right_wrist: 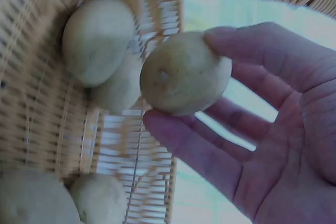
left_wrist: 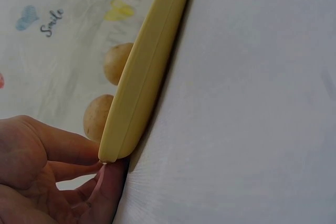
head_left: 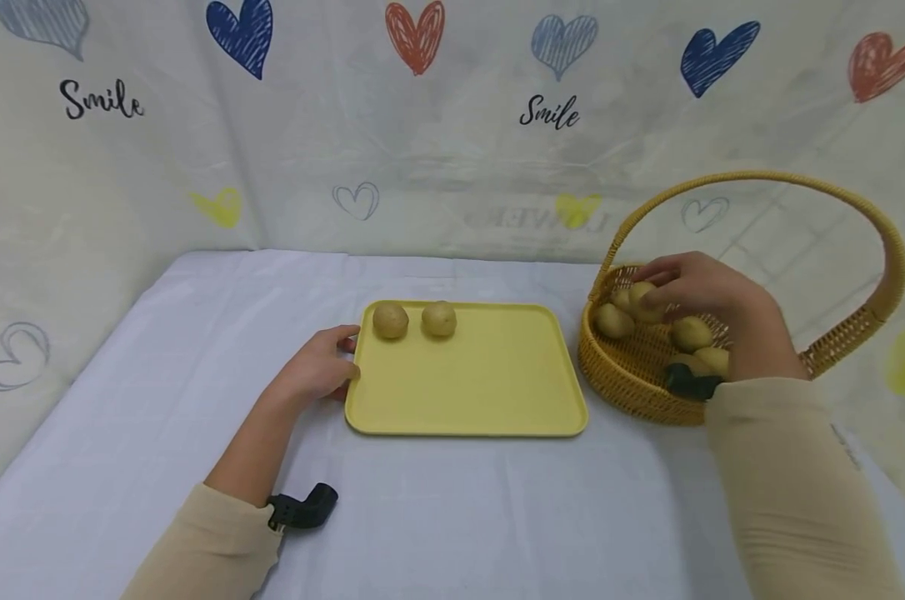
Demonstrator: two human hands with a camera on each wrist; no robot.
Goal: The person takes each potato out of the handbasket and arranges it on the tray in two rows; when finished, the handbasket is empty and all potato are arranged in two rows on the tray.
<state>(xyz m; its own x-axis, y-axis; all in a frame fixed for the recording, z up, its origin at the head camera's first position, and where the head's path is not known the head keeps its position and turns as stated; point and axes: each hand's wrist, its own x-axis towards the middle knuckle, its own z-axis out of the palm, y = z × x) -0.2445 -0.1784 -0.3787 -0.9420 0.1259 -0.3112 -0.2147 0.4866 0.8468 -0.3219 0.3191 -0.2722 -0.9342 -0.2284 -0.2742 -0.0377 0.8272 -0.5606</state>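
My left hand [head_left: 319, 364] pinches the left edge of a yellow rectangular tray [head_left: 467, 383]; in the left wrist view its fingers sit above and below the rim. Two potatoes, one at the corner [head_left: 390, 321] and another beside it [head_left: 439, 319], lie along the tray's far left side. Over the wicker basket [head_left: 632, 404], my right hand [head_left: 711, 283] grips a potato [right_wrist: 184, 74] between thumb and fingers. Several more potatoes lie in the basket, among them one [right_wrist: 98, 40] close to the held one. My right arm hides part of the basket.
A tall arched handle [head_left: 767, 177] rises over the basket. White cloth [head_left: 452, 517] covers the table. Behind it hangs a pale sheet [head_left: 452, 133] printed with hearts and words. A black strap with a camera [head_left: 306, 507] is on the left wrist.
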